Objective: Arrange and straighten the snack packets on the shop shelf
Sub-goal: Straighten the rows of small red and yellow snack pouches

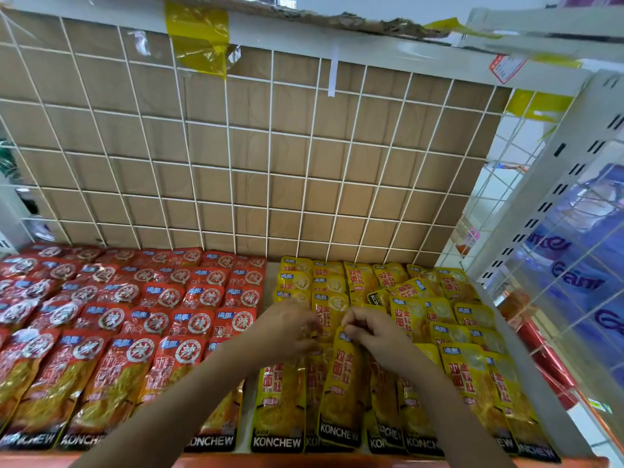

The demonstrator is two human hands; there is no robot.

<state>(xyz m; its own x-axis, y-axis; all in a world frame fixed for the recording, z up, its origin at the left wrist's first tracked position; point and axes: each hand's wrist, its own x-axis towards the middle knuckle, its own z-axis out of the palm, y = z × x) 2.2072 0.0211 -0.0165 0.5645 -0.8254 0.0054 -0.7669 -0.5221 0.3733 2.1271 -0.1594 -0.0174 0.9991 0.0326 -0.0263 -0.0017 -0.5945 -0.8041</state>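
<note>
Yellow packet [341,383] is pinched at its top by the right hand [371,332], lying lengthwise front-to-back, top toward the wire grid [269,163]; whether the left hand [287,327] grips anything cannot be told.

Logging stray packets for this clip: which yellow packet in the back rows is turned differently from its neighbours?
The yellow packet just beyond the right hand: it alone shows its black band there, neighbours show blue-labelled tops.

Blurred left hand [287,327], grip indistinct; leftmost red packets [13,376] partly beyond frame edge.
</note>
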